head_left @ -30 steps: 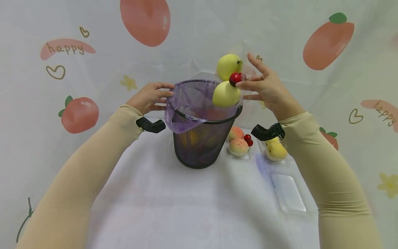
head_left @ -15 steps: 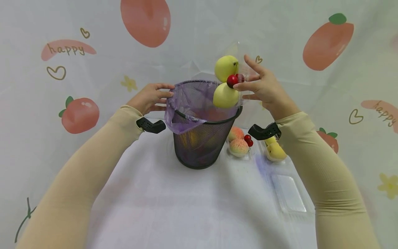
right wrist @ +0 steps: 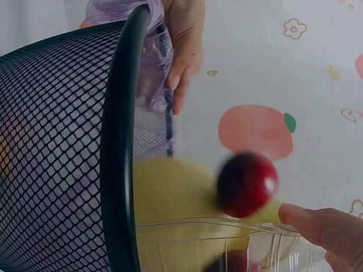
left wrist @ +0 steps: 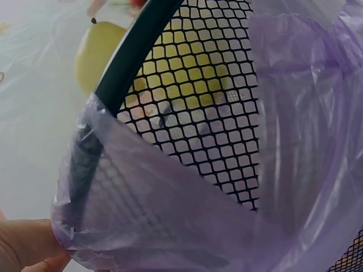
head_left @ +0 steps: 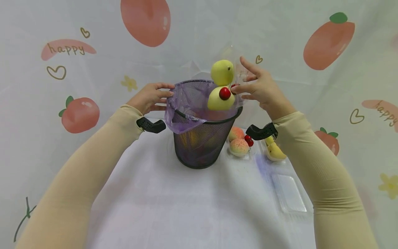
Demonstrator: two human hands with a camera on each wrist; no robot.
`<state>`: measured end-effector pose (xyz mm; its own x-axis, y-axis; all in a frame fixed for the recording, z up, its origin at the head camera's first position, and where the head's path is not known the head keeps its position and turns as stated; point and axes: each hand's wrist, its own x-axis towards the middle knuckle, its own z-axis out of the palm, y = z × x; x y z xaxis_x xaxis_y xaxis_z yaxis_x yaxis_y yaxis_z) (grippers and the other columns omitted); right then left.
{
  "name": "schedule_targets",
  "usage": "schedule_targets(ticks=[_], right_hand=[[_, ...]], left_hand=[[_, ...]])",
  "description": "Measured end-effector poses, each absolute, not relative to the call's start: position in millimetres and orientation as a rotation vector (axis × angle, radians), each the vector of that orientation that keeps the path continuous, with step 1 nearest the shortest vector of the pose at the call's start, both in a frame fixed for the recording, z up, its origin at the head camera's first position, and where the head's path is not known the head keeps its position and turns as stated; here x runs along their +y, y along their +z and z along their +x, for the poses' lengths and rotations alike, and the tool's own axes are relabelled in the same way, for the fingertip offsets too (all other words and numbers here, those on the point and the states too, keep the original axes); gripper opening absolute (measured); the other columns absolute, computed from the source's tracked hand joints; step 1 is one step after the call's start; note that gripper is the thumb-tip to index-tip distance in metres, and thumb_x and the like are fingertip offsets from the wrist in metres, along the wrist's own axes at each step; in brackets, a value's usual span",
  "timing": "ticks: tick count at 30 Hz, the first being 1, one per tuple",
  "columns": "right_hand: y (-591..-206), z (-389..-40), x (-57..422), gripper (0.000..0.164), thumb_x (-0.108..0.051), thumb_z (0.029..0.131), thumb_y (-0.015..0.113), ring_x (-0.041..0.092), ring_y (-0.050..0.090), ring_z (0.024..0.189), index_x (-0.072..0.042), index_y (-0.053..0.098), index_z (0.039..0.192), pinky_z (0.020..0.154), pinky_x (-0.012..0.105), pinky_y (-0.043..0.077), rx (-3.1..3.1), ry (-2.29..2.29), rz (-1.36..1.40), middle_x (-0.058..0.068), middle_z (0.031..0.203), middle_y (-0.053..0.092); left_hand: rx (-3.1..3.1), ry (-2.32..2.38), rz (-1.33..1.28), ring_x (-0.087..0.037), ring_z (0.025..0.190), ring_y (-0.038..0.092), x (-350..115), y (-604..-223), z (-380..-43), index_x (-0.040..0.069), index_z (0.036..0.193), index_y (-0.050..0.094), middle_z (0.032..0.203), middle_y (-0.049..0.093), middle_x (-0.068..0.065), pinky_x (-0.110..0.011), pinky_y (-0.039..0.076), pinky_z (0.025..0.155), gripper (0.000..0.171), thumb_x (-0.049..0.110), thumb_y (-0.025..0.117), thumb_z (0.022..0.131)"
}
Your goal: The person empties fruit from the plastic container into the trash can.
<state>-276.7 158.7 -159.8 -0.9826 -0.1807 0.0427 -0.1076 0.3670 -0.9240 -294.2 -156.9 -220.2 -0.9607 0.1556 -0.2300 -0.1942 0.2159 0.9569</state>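
My left hand (head_left: 151, 98) lies at the left rim of a black mesh wastebasket (head_left: 199, 148), fingers fairly straight against it. A purple bin liner (head_left: 177, 122) is folded over the rim there. On the other side, my right hand (head_left: 264, 88) holds a clear plastic tray (right wrist: 215, 229) by its edge, stood up on its side above the basket's right rim. Two pale yellow pears, an upper pear (head_left: 222, 72) and a lower pear (head_left: 220, 99), tip out of it over the opening. A red cherry (head_left: 225, 93) hangs before the lower pear; a second one is partly hidden by the fingers.
Behind and right of the basket, a tray holds two speckled peaches (head_left: 239, 147) and red cherries (head_left: 248, 140). Further right sit yellow fruits (head_left: 275, 152) in a tray. A clear tray (head_left: 289, 193) lies near the right forearm. A printed cloth backdrop (head_left: 186, 34) hangs behind.
My right hand has moved left and tilted the tray further over the basket. The pears have shifted left and down, and the cherry has dropped in front of the lower pear. The left hand stays put.
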Motion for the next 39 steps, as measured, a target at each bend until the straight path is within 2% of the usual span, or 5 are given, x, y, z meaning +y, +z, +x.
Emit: schedule_targets(ticks=[13, 19, 23, 31, 39], right_hand=[[-149, -278, 163, 0.091, -0.002, 0.081, 0.076, 0.025, 0.043, 0.122, -0.056, 0.033, 0.140, 0.106, 0.044, 0.044, 2.493, -1.910, -0.274, 0.016, 0.150, 0.017], [-151, -272, 176, 0.091, -0.001, 0.080, 0.077, 0.015, 0.061, 0.090, -0.051, 0.036, 0.143, 0.076, 0.030, 0.059, 2.224, -2.193, -0.305, 0.008, 0.113, 0.046], [-155, -263, 192, 0.083, -0.003, 0.089, 0.068, 0.018, 0.056, 0.096, -0.048, 0.031, 0.147, 0.071, 0.028, 0.059, 1.955, -2.348, -0.357, 0.005, 0.108, 0.050], [-173, -250, 229, 0.062, -0.011, 0.099, 0.052, 0.027, 0.055, 0.108, -0.044, 0.032, 0.147, 0.078, 0.036, 0.059, 1.522, -2.480, -0.322, 0.007, 0.147, 0.018], [-205, -229, 261, 0.053, -0.016, 0.095, 0.057, 0.032, 0.042, 0.128, -0.041, 0.045, 0.141, 0.089, 0.046, 0.055, 1.302, -2.486, -0.292, 0.012, 0.157, -0.002]], left_hand=[[2.225, 1.812, -0.032, -0.023, 0.117, 0.047, -159, -220, -294, 0.018, 0.145, 0.043, 0.129, 0.044, 0.001, -0.041, 0.045, 0.104, 0.046, 0.018, 0.053, 0.101], [2.227, 1.812, -0.034, -0.023, 0.116, 0.048, -159, -220, -293, 0.018, 0.146, 0.043, 0.130, 0.044, 0.000, -0.041, 0.045, 0.104, 0.045, 0.018, 0.052, 0.101], [2.230, 1.807, -0.033, -0.024, 0.118, 0.047, -159, -220, -293, 0.018, 0.146, 0.043, 0.132, 0.043, -0.001, -0.041, 0.045, 0.105, 0.046, 0.018, 0.052, 0.101], [2.241, 1.790, -0.027, -0.025, 0.119, 0.047, -159, -219, -293, 0.018, 0.146, 0.043, 0.135, 0.042, -0.002, -0.042, 0.044, 0.105, 0.046, 0.019, 0.052, 0.101], [2.220, 1.799, -0.007, -0.022, 0.114, 0.049, -160, -220, -294, 0.017, 0.146, 0.042, 0.129, 0.044, 0.001, -0.041, 0.044, 0.105, 0.046, 0.018, 0.051, 0.101]])
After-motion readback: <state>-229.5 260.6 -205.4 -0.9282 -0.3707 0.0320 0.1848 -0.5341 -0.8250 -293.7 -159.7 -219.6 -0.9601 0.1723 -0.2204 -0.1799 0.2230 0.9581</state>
